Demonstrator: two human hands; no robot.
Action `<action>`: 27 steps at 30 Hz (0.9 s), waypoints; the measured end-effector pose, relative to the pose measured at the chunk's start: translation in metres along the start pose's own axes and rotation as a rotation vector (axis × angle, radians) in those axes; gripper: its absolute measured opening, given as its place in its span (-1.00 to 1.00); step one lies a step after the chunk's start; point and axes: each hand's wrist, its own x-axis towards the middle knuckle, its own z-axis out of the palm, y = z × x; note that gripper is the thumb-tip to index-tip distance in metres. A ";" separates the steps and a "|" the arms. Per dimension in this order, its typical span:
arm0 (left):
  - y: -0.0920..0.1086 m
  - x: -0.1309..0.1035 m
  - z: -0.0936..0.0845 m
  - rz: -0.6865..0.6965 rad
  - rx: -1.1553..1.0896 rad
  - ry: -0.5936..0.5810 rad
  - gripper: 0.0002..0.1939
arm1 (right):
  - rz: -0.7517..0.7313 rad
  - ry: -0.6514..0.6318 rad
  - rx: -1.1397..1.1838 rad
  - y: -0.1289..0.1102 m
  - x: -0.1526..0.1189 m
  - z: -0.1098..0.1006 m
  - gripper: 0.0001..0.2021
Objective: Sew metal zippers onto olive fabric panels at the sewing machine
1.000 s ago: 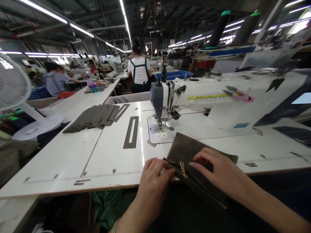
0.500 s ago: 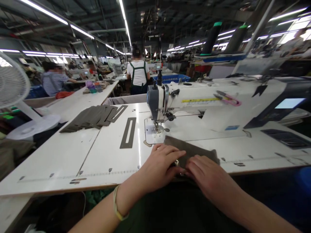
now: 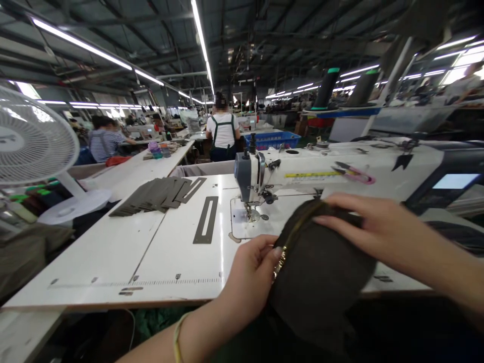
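Seems, from the spread of the fabric, to be at the step of opening out and shaping a zipped edge. Grasping the dark olive-brown fabric piece (image 3: 321,272) with both hands, raised over the near edge of the long white surface (image 3: 113,252), toward the right of it, and hanging down past that edge. Pinching with the left hand (image 3: 251,267) beside the gold-coloured metal zipper fitting (image 3: 280,263); gripping with the right hand (image 3: 366,217) the farther stretch of the same edge. (Cannot tell about any contact between the lower folds and the surface's edge, given the blur.) Not yet under the presser foot (image 3: 249,216) of the white-and-grey sewing machine (image 3: 313,164). Probably calls for a firm hold at both ends and an easing of the curved edge toward straight.

Differs from the frame half a second ago: no longer bunched low beneath nearly touching hands, but lifted, rounded out and turned broad side to the camera, with hands well apart. Shows much more of the zipper edge, then mostly covered. Unchanged toward the surface's far left: the dark grey pile of overlapping flat pieces (image 3: 155,195); likewise, nearer the middle, the flat grey slotted rectangular frame (image 3: 212,220).
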 end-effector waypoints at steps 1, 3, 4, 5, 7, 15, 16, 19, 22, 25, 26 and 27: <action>-0.016 0.003 -0.002 0.003 0.013 -0.009 -0.68 | -0.068 -0.072 0.051 0.006 0.017 0.019 -0.75; -0.044 0.007 -0.013 0.047 0.235 0.011 -0.44 | -0.153 -0.207 0.114 0.015 0.045 0.062 -0.80; -0.054 0.010 -0.021 0.076 0.399 -0.026 -0.37 | -0.169 -0.238 0.128 0.019 0.056 0.083 -0.83; -0.061 0.013 -0.030 0.094 0.543 -0.087 -0.31 | -0.178 -0.264 0.139 0.021 0.063 0.101 -0.84; -0.065 0.019 -0.046 0.111 0.757 -0.256 -0.19 | -0.164 -0.277 0.139 0.024 0.070 0.127 -0.86; -0.063 0.036 -0.060 0.251 0.967 -0.410 -0.01 | 0.192 -0.236 -0.005 0.044 0.051 0.108 -0.55; -0.064 0.035 -0.060 0.251 0.971 -0.416 0.01 | 0.220 -0.301 0.060 0.047 0.049 0.100 -0.54; -0.066 0.036 -0.061 0.264 0.983 -0.405 0.05 | 0.325 -0.514 0.460 0.050 0.048 0.082 -0.59; -0.065 0.040 -0.060 0.283 1.013 -0.404 0.05 | 0.514 -0.495 0.846 0.052 0.051 0.080 -0.65; -0.063 0.046 -0.058 0.275 1.078 -0.385 0.08 | 0.588 -0.364 0.774 0.069 0.058 0.093 -0.65; -0.063 0.048 -0.057 0.273 1.100 -0.371 0.09 | 0.572 -0.332 0.639 0.077 0.060 0.098 -0.66; -0.063 0.049 -0.057 0.275 1.119 -0.358 0.10 | 0.553 -0.303 0.492 0.084 0.061 0.102 -0.66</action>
